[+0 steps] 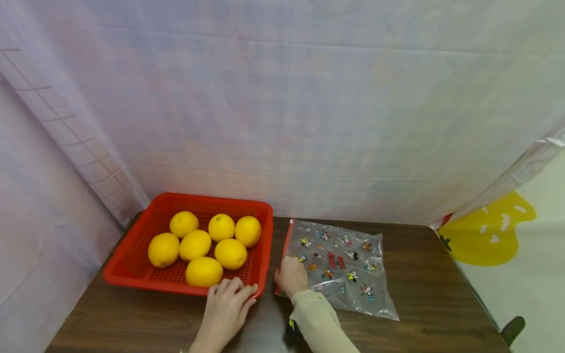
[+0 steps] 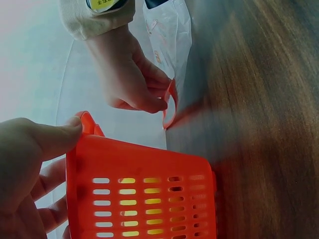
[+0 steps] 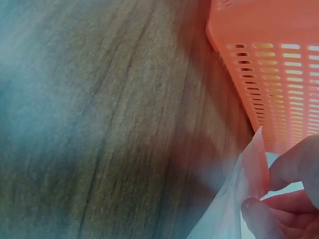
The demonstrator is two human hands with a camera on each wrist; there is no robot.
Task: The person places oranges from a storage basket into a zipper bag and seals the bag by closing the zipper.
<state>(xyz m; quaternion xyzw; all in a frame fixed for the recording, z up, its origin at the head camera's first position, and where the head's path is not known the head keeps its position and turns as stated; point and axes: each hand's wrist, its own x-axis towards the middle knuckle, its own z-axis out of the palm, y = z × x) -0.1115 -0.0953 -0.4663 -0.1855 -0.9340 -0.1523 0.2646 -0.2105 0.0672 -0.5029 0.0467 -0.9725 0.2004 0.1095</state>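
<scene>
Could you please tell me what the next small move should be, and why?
Probably the right hand should lift the red edge of the clear printed bag to help open it. It already pinches that edge, yet most of the bag lies flat on the table, while the left hand grips the red basket of lemons.

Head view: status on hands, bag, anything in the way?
Left hand grips red basket by its rim. Right hand pinches clear bag by its red edge. Bag on table beside basket; no obstruction seen.
</scene>
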